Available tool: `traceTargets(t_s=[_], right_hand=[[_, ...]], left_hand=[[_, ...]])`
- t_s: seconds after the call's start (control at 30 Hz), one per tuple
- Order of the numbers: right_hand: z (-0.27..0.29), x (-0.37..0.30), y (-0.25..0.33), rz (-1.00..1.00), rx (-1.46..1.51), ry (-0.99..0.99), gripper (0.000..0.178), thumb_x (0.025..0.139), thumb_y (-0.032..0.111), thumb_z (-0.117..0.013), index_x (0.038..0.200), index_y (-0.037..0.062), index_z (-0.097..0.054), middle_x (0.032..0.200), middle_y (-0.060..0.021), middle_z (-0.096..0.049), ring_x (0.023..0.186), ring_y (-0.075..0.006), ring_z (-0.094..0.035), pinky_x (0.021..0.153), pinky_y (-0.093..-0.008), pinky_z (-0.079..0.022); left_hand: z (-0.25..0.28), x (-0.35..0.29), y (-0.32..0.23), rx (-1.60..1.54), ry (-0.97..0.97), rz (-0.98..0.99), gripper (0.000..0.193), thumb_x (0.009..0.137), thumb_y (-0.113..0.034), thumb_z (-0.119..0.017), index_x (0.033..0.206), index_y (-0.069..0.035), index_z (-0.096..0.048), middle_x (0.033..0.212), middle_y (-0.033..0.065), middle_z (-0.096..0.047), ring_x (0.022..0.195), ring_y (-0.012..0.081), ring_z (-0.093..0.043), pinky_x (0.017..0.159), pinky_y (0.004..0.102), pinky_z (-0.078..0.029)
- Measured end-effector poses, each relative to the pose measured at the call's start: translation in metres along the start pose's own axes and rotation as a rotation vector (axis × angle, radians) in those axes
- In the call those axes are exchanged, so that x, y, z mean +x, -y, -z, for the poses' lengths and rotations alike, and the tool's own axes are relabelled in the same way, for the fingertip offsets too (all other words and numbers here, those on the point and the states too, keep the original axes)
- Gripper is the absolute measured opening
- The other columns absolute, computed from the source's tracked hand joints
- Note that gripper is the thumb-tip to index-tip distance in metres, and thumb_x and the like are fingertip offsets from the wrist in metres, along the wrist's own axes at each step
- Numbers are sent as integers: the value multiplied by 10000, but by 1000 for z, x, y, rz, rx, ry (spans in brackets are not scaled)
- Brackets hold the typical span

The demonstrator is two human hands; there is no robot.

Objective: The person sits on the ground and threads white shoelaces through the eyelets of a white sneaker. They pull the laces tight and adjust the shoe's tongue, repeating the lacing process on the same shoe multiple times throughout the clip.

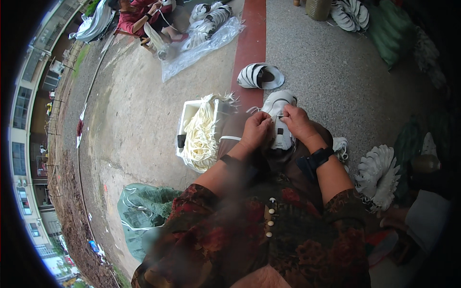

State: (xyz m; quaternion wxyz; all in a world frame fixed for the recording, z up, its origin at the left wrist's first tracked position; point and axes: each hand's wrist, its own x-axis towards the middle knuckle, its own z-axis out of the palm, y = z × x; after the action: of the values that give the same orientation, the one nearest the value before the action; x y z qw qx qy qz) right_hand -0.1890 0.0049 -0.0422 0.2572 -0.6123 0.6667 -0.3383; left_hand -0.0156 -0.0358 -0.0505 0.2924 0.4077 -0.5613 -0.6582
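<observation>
A white shoe upper [277, 100] with a light grey mesh tongue lies over my lap, toe end pointing away from me. My left hand [257, 129] is closed in a pinch at its left edge. A white shoelace [230, 138] crosses my trouser leg toward that hand, and a short white loop shows by the fingertips. On the opposite edge of the upper, my right hand [298, 124] is also closed, thumb and fingers pressed together. What its fingertips grip is hidden. A dark band circles my right wrist.
Left of my knee stands a white box [185, 120] heaped with cream shoelaces [201, 137]. A green sack [144, 211] lies nearer. Another shoe upper [259, 76] rests ahead; stacked uppers [377, 177] are at right. Another person [137, 19] sits far left beside plastic sheeting [192, 57].
</observation>
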Motion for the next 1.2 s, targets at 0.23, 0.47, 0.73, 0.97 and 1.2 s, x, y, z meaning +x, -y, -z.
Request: traceTargets(t_s=[0.23,0.47,0.73,0.97,1.2], right_hand=[[-12,3,5,-44,-200,-2,164,705,83,-667,796,35,-539,750,-186,-600,765,-379,-592,685,-452,-469],[-21,7,1,-66,-232,-109,145,702,84,-650,790,33,-546,771,-200,-606,794,-386,-595,709,-450,-480],[-8,9,-5,-165,5,-39,176,699,112,-681,752,36,-531,756,-167,-595,752,-366,-583,673,-437,-458],[-9,10,-10,-174,37,-41,207,700,129,-700,734,33,-520,734,-157,-580,733,-349,-576,658,-419,-456],[-8,7,-11,-113,100,-53,170,682,76,-677,732,32,-520,734,-153,-585,703,-337,-581,641,-407,-456]], left_hand=[[9,4,-5,338,47,-47,156,841,-147,-585,842,7,-610,697,26,-602,652,73,-554,561,243,-465],[8,6,-27,864,-11,-229,153,788,-200,-636,846,-61,-661,717,158,-637,671,283,-632,634,355,-492],[15,31,-4,1121,47,-533,112,780,-165,-592,790,-61,-632,794,131,-611,760,328,-599,661,397,-480],[12,36,-3,1152,132,-499,40,739,-113,-575,751,-89,-604,793,67,-560,807,245,-560,694,342,-482],[9,44,10,1172,110,-580,40,754,-116,-596,753,-76,-599,804,104,-579,772,322,-592,655,407,-479]])
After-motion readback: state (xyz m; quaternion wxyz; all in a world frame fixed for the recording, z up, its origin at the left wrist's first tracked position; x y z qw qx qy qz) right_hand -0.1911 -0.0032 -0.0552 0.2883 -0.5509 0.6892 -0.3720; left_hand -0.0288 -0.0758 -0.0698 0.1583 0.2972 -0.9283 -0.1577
